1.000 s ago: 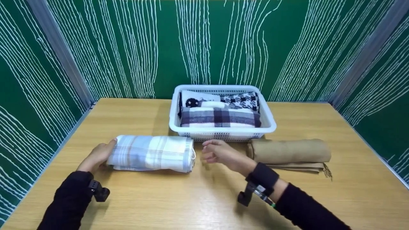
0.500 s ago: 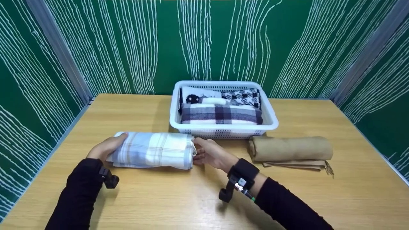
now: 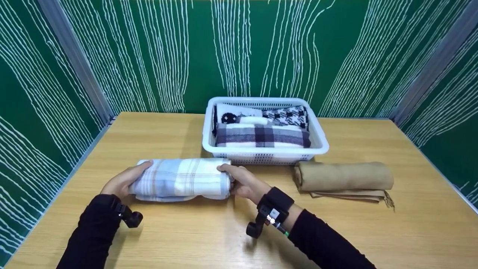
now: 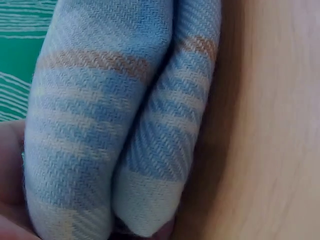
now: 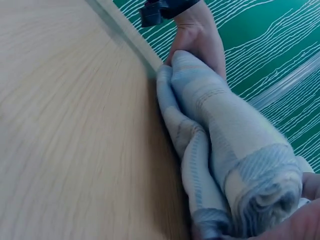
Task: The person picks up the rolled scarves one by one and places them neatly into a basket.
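A rolled scarf (image 3: pixel 183 177) in light blue and white plaid, with thin tan stripes, lies across the table left of centre. My left hand (image 3: pixel 127 179) grips its left end, thumb on top and fingers hidden under the roll. At the other end my right hand (image 3: pixel 246 181) holds it the same way, thumb laid over the upper edge. The right wrist view shows the rolled layers of the scarf (image 5: pixel 260 200) at that end, close over the wood. In the left wrist view the folded cloth (image 4: pixel 90 125) fills most of the picture.
Behind the scarf stands a white plastic basket (image 3: pixel 266 151) with several folded textiles inside, a purple-grey plaid one (image 3: pixel 263 135) in front. A rolled tan scarf (image 3: pixel 345 176) with fringe lies to the right on the wooden table (image 3: pixel 186 239). Green walls with white lines enclose the table.
My right hand has moved left to the plaid scarf's right end and taken hold of it. My left thumb has come up over the top of the left end.
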A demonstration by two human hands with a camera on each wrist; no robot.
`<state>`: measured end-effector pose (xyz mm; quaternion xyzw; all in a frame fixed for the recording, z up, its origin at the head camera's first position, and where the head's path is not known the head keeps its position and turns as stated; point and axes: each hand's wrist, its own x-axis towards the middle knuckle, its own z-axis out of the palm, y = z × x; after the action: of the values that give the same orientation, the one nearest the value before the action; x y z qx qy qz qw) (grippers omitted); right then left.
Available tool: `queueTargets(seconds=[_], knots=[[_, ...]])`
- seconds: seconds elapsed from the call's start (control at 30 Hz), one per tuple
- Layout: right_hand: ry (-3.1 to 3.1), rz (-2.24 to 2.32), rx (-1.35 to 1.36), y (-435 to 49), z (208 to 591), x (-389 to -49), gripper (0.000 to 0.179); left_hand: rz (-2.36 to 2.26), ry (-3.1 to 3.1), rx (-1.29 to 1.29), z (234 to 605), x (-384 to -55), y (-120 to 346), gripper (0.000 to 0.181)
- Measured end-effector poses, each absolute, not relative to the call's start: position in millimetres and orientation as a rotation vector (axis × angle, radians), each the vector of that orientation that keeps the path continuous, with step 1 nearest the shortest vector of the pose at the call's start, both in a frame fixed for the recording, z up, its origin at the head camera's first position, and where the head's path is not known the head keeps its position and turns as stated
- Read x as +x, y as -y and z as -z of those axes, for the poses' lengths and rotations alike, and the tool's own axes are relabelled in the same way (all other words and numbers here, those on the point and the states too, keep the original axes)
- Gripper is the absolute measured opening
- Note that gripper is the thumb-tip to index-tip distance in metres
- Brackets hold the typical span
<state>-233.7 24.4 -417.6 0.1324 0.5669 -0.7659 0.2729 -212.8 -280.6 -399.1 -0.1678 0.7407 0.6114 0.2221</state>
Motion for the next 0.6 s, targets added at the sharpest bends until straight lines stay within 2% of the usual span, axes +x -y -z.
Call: queueTargets(seconds=[0.13,0.4,0.6], knots=[[-1.498,2.094,0.350,-22.8,413.3,-229.9,0.038,-1.818,-1.955,-0.471,401.2,-203.7,283.8,0.048],[-1.434,2.092,0.261,-34.0,422.5,-224.6,0.043,-1.814,-1.948,-0.423,397.8,-177.6,285.8,0.052],[-1.395,2.094,0.196,-49.8,415.2,-217.1,0.040,-1.826,-1.910,-0.303,381.9,-161.2,282.4,0.046]])
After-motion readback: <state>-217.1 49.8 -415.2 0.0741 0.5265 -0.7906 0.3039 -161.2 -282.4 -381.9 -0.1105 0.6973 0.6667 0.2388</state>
